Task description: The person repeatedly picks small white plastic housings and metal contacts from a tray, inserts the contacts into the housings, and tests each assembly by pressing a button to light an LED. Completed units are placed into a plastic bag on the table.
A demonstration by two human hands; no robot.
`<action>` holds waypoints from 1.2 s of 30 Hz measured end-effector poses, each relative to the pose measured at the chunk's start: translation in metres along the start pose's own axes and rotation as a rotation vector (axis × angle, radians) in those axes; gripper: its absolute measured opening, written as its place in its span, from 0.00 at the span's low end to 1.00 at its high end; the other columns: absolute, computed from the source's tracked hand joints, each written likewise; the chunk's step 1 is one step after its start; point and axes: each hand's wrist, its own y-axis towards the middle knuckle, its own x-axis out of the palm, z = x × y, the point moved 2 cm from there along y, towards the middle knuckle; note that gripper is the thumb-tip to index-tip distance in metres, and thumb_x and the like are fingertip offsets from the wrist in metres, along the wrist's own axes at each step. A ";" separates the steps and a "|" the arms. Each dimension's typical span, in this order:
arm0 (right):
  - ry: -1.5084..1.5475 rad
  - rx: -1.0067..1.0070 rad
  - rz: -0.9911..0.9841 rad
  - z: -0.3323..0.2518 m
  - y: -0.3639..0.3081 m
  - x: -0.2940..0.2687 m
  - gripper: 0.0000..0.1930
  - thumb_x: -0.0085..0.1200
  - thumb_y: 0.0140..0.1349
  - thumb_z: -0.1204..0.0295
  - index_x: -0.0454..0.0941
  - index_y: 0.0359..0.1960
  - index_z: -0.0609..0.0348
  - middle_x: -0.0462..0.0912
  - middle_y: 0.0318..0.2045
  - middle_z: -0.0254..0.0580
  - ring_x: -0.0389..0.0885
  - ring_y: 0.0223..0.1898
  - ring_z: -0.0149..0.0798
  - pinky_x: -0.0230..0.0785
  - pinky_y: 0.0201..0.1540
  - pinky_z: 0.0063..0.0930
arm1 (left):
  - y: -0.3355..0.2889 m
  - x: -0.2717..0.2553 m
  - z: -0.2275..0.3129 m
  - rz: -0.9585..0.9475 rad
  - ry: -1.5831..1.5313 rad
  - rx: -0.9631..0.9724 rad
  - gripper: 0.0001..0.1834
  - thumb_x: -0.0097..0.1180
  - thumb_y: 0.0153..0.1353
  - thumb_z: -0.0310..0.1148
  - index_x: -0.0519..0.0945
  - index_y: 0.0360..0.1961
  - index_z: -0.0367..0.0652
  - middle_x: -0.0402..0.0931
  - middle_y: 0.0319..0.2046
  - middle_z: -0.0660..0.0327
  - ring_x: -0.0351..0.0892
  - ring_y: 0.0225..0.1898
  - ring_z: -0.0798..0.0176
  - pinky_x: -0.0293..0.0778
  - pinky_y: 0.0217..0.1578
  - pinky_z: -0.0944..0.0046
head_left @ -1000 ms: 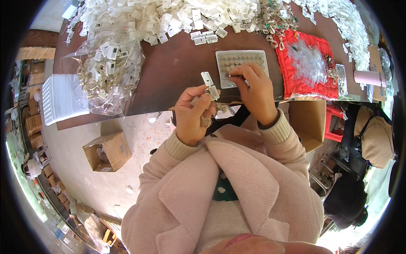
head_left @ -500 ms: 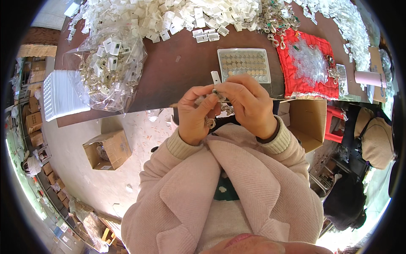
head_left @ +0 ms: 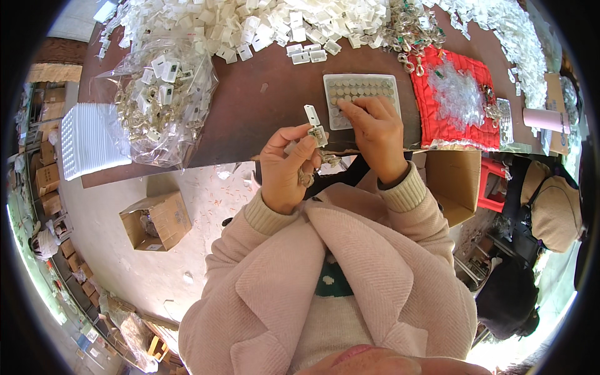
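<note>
white plastic case [head_left: 317, 134] sits up in the left hand [head_left: 284, 167], just in front of the brown table's [head_left: 250, 106] near edge, opened out with its slim flap standing away from the boxy body. from where i stand, that hand has thumb and forefinger closed on it, the other fingers curled below, where a metal clasp [head_left: 305, 179] hangs. the right hand [head_left: 379, 134] is over the near left part of a white tray [head_left: 361, 76] of round discs [head_left: 356, 82], its thumb and forefinger close together, pointing down; i cannot tell whether a disc is between them.

i'd judge the step in hand to be picking one disc out while the opened case is held ready. as i see it, the next move calls for a fine fingertip pinch on a single disc, lifted clear without nudging its neighbours, and a steady left hand keeping the case's open side turned up toward the right.
</note>
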 end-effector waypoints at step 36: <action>0.535 0.033 -0.031 -0.054 -0.004 -0.026 0.14 0.66 0.52 0.77 0.85 0.43 0.61 0.84 0.41 0.49 0.83 0.41 0.50 0.74 0.46 0.37 | -0.009 0.010 0.002 0.079 -0.119 -0.057 0.09 0.62 0.66 0.26 0.80 0.46 0.39 0.83 0.36 0.59 0.80 0.29 0.69 0.78 0.29 0.73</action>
